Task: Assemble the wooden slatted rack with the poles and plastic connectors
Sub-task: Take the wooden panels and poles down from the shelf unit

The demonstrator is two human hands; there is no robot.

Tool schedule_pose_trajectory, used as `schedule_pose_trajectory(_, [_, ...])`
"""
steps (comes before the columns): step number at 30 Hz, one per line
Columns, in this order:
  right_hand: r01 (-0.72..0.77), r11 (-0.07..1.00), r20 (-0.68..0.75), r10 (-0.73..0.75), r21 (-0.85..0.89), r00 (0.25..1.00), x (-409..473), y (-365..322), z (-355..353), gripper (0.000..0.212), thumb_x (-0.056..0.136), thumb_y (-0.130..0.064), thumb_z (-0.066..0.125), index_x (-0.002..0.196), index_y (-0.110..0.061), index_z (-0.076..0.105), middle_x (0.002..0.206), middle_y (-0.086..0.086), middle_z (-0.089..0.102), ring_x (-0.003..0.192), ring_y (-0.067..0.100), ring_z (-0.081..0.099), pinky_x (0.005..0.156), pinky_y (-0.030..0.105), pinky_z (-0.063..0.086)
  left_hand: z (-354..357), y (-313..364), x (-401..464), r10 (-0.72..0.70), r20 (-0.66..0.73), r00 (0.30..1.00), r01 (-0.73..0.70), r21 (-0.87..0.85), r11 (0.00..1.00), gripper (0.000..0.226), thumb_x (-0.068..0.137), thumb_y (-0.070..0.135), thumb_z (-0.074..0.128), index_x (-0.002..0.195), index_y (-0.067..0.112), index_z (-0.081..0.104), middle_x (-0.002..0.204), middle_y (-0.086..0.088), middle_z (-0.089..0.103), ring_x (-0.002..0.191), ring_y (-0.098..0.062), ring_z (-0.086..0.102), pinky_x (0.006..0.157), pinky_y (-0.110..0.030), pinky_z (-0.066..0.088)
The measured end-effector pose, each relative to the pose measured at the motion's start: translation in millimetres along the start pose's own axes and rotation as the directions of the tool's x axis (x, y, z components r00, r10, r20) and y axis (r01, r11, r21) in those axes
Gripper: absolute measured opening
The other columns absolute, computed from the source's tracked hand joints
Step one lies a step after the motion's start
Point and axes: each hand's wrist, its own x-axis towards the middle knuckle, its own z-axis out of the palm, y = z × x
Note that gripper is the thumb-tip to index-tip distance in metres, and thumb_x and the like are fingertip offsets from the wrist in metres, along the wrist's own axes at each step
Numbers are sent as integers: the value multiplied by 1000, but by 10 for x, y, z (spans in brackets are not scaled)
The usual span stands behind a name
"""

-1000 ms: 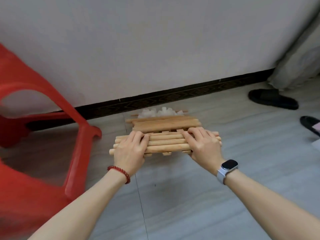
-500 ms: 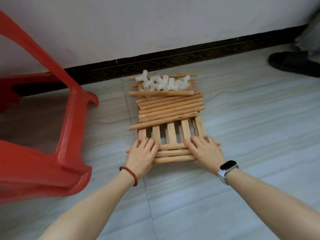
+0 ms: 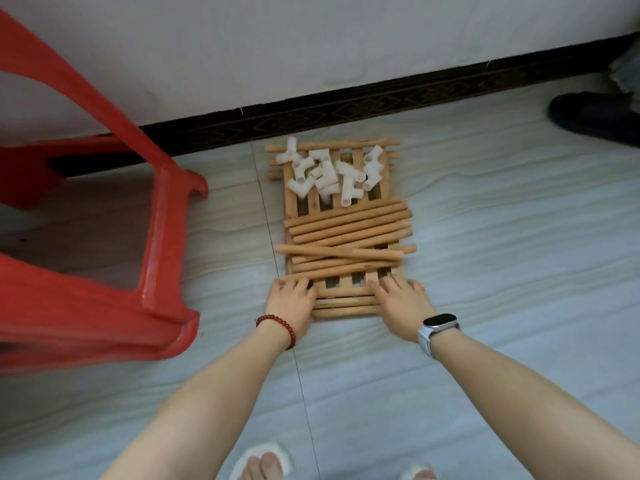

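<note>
Both hands flat, fingers spread, pressing the slatted panel's near end on the floor.

Left hand (image 3: 292,299) and right hand (image 3: 401,299) rest on the wooden slatted panel (image 3: 346,306), its long axis running away toward the wall. Smooth round poles (image 3: 346,230) lie crosswise mid-panel; white plastic connectors (image 3: 329,174) are heaped at its far end, beyond both hands.

Pale tan wooden poles (image 3: 346,233) and slats; white plastic connectors (image 3: 329,174). Red chair (image 3: 104,271) at left. Floor (image 3: 485,237) grey with wavy streaks. Skirting (image 3: 346,109) black, faint diamond pattern; white wall (image 3: 311,46). Red bead bracelet (image 3: 277,323); black-faced watch (image 3: 440,322), pale strap
</note>
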Motion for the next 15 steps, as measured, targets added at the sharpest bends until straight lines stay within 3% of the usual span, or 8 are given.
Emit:
schedule_pose_trajectory(2, [-21,998,68,17,66,998,-193,-86,-358,49,91,-11,39,139,-15,31,133,8,42,125,27,34,101,42,30,-396,48,-218,-81,26,996,83,-86,993,46,90,29,50,132,16,39,134,-7,43,124,-27,39,99,-40,30])
schedule_pose_trajectory(6, [-71,961,119,40,269,992,-680,-223,-1316,39,95,-17,38,134,-14,43,135,7,45,125,27,38,96,38,37,-1341,86,-779,-124,-9,992,119,-222,968,38,91,25,44,128,15,43,127,-6,49,118,-26,43,95,-37,32])
schedule_pose_trajectory(9, [-108,920,116,68,377,991,-1090,-331,-2184,33,96,-20,37,125,-13,52,126,9,53,116,30,48,85,37,44,-2140,14,-1339,-181,-65,981,151,-325,933,39,94,29,43,131,18,44,125,-4,50,119,-23,43,93,-35,33])
schedule_pose_trajectory(15, [-42,772,-1,55,634,998,-1927,-725,-4134,32,96,-20,41,125,-16,56,123,5,61,112,23,56,92,31,45,-3812,-311,-2747,-384,-224,896,193,-582,790,35,93,29,48,126,17,53,126,-3,54,117,-23,48,92,-34,37])
